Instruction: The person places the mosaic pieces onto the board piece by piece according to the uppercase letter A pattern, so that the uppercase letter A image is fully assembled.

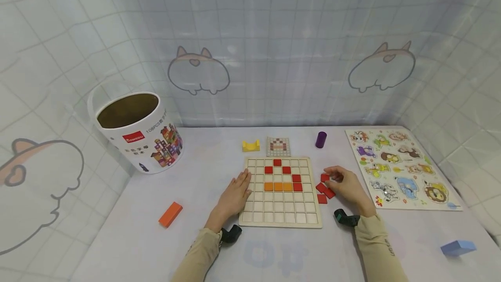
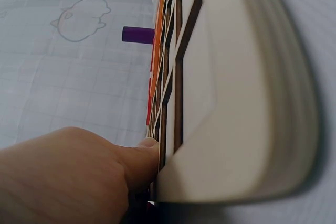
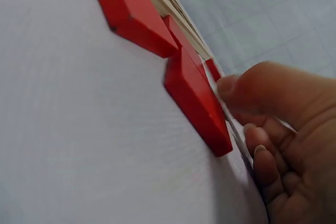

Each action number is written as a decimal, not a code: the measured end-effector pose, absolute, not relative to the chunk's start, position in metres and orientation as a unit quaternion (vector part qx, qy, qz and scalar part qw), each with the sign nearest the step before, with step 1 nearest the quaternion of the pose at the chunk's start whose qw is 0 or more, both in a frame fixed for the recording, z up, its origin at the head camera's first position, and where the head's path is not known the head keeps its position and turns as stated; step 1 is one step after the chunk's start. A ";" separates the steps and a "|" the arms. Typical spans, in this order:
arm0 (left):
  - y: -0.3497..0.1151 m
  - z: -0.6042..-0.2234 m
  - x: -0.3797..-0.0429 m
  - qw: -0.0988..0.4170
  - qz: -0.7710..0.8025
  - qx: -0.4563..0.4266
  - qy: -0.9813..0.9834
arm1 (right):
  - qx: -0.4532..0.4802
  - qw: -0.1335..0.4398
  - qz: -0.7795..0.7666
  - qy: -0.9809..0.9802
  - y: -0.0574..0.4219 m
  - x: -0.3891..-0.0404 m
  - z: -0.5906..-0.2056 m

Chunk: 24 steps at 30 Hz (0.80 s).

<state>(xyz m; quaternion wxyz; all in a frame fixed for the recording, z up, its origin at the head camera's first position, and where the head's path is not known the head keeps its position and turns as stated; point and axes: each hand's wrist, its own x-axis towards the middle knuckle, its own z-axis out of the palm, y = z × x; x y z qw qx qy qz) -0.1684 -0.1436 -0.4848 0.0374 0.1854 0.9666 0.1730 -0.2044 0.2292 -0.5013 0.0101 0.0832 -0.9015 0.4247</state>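
Note:
A square wooden grid board [image 1: 281, 220] lies flat, with red tiles [image 1: 277, 162] and a row of orange tiles [image 1: 278, 186] in its cells. My left hand [image 1: 236, 195] rests on the board's left edge, its fingers extended; in the left wrist view the thumb [image 2: 139, 163] presses at the rim. To the right of the board, several loose red tiles [image 1: 322, 199] lie close together. Over them, my right hand [image 1: 347, 188] pinches the farthest red tile [image 1: 325, 177] between thumb and index finger. The right wrist view shows the thumb tip beside that tile, the index finger mostly hidden.
A small pattern card [image 1: 278, 146], a yellow block [image 1: 251, 146] and a purple cylinder [image 1: 321, 139] stand behind the board. An animal puzzle board [image 1: 405, 169] lies at right, with a blue block [image 1: 458, 247] nearer. At left are a large bucket [image 1: 145, 142] and an orange block [image 1: 170, 215].

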 end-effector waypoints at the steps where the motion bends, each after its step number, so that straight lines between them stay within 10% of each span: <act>1: -0.143 -0.485 -0.169 0.037 0.174 0.187 0.966 | 0.080 0.008 0.430 -0.899 0.229 -0.204 -0.500; 24: -0.144 -0.488 -0.171 0.035 0.170 0.191 0.966 | 0.156 -0.068 0.549 -0.818 0.185 -0.191 -0.485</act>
